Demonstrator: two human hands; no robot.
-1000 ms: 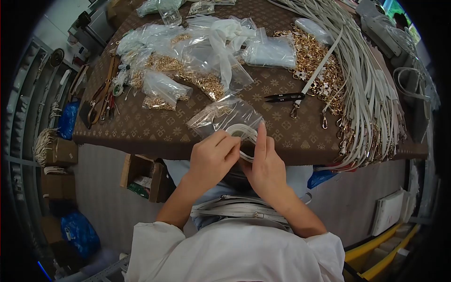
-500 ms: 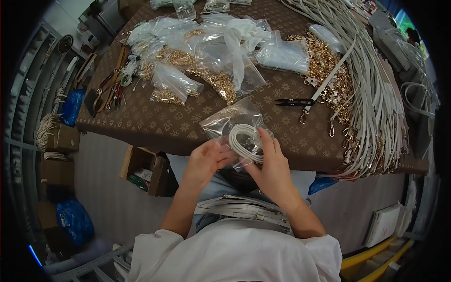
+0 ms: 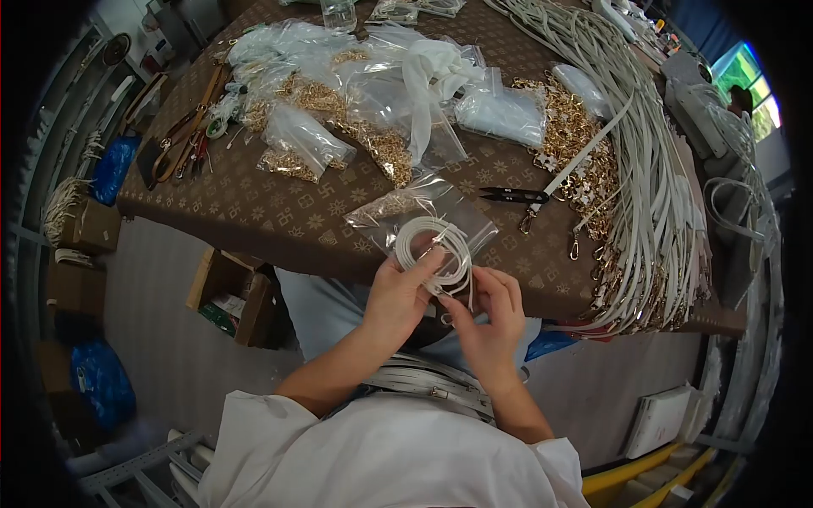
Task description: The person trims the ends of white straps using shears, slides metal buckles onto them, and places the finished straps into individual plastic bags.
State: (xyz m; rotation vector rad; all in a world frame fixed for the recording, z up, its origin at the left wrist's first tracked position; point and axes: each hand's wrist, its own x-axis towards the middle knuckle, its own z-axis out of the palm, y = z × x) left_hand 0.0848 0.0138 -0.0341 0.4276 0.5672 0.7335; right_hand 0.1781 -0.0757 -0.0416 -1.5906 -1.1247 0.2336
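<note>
A coiled white strap [image 3: 464,246] is held up at the near table edge, between my two hands. My left hand [image 3: 396,298] grips its lower left side, the thumb lying across the ring's middle. Down at the coil's lower right, my right hand [image 3: 494,320] has its fingers closed around the strap's loose end. A small metal clasp [image 3: 445,319] hangs beside the right thumb. Behind the coil lies a clear plastic bag [image 3: 476,227] on the patterned cloth. Another clear bag with small gold pieces [image 3: 381,208] is just left of it.
Black thread snips [image 3: 513,195] lie beyond my right hand. Long white straps [image 3: 648,195] with gold clasps [image 3: 584,144] cover the table's right side. Bags of gold hardware [image 3: 309,144] are heaped at the back. An open cardboard box [image 3: 254,309] stands on the floor, lower left.
My left hand has moved onto the coil, thumb now over it. My right hand has slid from the coil's right rim to its lower end. The whole view has shifted slightly.
</note>
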